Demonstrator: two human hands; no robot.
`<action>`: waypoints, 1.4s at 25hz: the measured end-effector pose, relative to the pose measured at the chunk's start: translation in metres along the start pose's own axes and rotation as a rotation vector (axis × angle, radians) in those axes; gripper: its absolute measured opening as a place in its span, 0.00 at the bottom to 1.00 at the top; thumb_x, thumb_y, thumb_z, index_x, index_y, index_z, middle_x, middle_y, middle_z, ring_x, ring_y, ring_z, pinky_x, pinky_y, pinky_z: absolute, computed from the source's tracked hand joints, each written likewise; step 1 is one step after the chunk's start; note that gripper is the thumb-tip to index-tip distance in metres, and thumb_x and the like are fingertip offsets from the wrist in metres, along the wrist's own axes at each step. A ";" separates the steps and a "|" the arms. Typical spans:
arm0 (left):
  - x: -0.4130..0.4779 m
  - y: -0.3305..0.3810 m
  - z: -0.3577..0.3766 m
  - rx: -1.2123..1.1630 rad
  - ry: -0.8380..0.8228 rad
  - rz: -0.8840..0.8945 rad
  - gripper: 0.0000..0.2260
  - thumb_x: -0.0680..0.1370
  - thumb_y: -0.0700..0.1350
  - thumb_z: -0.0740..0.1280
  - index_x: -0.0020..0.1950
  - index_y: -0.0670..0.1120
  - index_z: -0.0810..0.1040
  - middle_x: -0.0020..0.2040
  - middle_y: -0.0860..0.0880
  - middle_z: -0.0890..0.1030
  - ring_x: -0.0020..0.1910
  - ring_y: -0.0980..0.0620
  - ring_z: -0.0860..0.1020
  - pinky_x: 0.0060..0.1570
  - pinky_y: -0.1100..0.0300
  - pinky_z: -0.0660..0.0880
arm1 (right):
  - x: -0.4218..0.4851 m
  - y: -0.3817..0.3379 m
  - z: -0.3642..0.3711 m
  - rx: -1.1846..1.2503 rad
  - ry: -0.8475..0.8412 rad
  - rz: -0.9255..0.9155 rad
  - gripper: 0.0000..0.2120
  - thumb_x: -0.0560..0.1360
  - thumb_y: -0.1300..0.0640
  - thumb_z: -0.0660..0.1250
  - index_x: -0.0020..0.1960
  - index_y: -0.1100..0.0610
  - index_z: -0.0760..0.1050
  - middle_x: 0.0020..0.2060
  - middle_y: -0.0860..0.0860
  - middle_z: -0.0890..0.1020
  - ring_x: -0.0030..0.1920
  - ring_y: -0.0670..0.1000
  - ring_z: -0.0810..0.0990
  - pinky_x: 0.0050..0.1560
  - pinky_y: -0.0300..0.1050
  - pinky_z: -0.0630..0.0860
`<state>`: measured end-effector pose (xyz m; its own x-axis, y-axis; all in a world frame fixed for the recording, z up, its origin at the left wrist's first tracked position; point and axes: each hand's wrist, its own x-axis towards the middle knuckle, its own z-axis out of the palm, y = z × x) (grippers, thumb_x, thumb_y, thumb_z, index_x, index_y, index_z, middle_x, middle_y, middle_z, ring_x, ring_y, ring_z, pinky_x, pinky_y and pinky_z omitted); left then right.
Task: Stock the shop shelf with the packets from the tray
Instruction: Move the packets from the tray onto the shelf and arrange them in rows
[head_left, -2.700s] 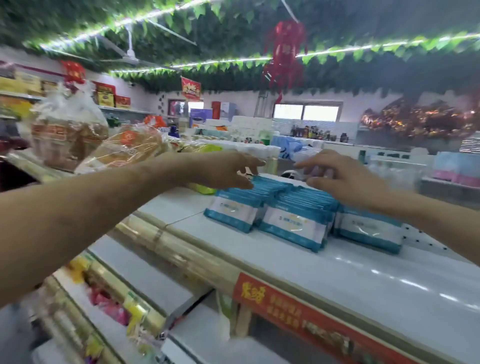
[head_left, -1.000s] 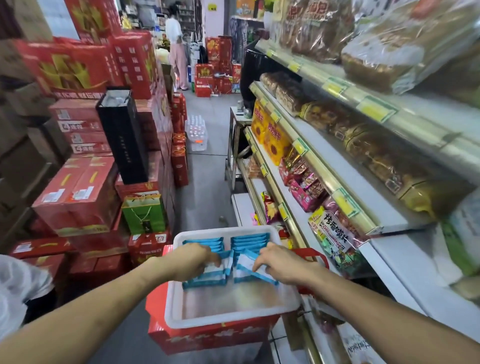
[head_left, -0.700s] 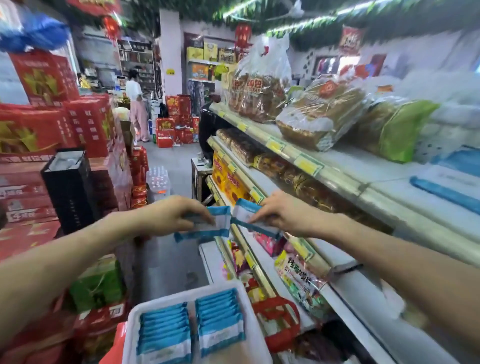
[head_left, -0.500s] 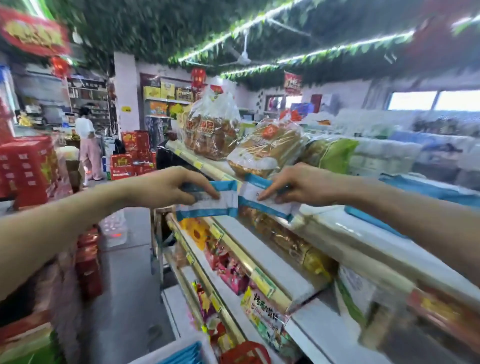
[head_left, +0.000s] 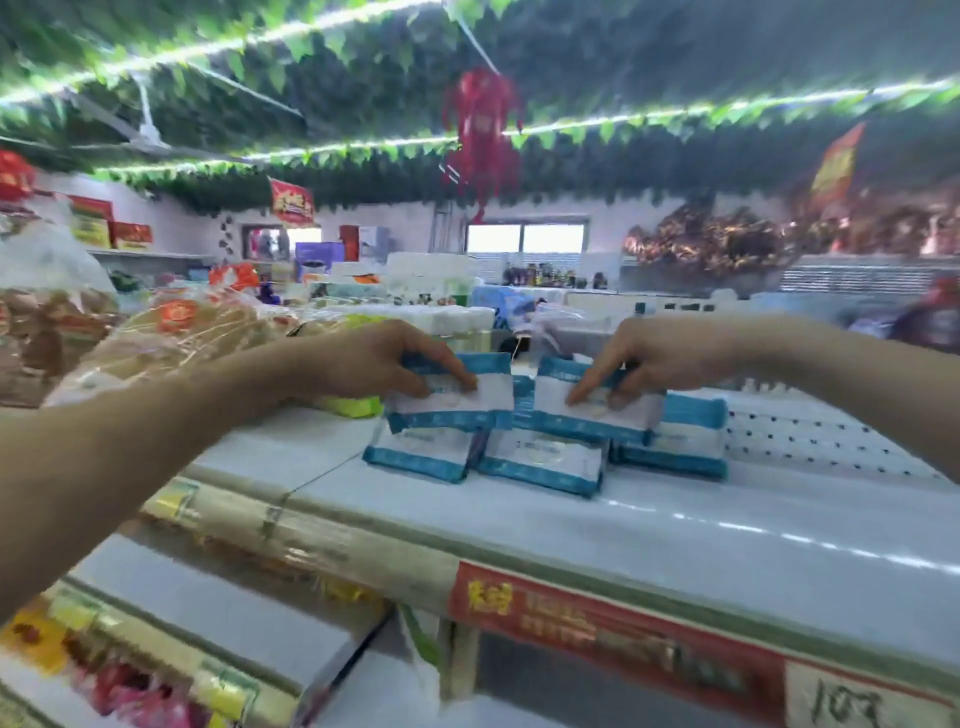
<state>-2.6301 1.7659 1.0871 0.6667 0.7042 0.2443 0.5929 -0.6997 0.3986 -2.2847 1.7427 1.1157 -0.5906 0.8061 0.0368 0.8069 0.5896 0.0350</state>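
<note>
Pinching one packet (head_left: 457, 400) in the left grip (head_left: 374, 358), a second packet (head_left: 597, 410) in the right grip (head_left: 654, 353), both right over the stacked packets (head_left: 540, 460) on the top shelf (head_left: 675, 519). Placing step, seemingly. Calls next for lowering both squarely onto the stacks. Packet print and red shelf strip (head_left: 613, 629) blurred, unreadable.

Blue-white packet (head_left: 452, 402) in left hand (head_left: 363, 358), second packet (head_left: 597, 413) in right hand (head_left: 665, 353), both over shelved packets (head_left: 540, 462) on shelf (head_left: 675, 525).

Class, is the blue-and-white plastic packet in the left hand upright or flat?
Upright: the left hand pinches the packet near its top, face toward camera.
</note>
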 end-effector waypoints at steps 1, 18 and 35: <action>0.017 0.004 0.007 0.005 -0.021 0.024 0.22 0.82 0.35 0.67 0.60 0.63 0.84 0.64 0.62 0.81 0.58 0.61 0.80 0.58 0.64 0.78 | -0.017 0.015 0.002 0.012 -0.011 0.049 0.20 0.78 0.60 0.72 0.62 0.36 0.81 0.39 0.23 0.78 0.41 0.31 0.76 0.42 0.31 0.69; 0.090 0.048 0.020 -0.099 -0.048 0.167 0.22 0.82 0.33 0.65 0.64 0.60 0.83 0.67 0.66 0.79 0.66 0.66 0.76 0.64 0.63 0.73 | -0.033 0.120 0.080 -0.189 0.005 0.109 0.29 0.83 0.50 0.66 0.75 0.25 0.59 0.72 0.44 0.62 0.70 0.50 0.64 0.73 0.51 0.64; 0.216 0.079 0.129 0.161 -0.422 0.299 0.23 0.81 0.37 0.69 0.71 0.60 0.78 0.63 0.67 0.74 0.60 0.66 0.72 0.60 0.73 0.69 | -0.177 0.143 0.076 -0.059 0.650 0.353 0.30 0.81 0.45 0.64 0.80 0.35 0.59 0.67 0.42 0.75 0.66 0.47 0.72 0.67 0.60 0.72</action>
<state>-2.3808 1.8468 1.0571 0.9209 0.3847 -0.0633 0.3890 -0.8953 0.2173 -2.0638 1.6884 1.0378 -0.1952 0.7442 0.6388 0.9588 0.2820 -0.0356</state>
